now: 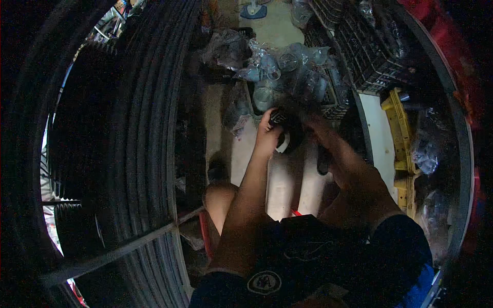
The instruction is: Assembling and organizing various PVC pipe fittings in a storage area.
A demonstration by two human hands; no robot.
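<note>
Your left hand is clamped on a small dark round part with a pale rim, held out in front of you above the floor and just short of the heap of clear plastic-wrapped parts, while your right hand comes up against the part from the other side; it is too dim to tell whether those fingers are closed on it. Keep the left grip firm and let the right do the fine work close in. Room is tight: stacked tyres crowd your left and dark crates your right, so only the floor strip is open.
</note>
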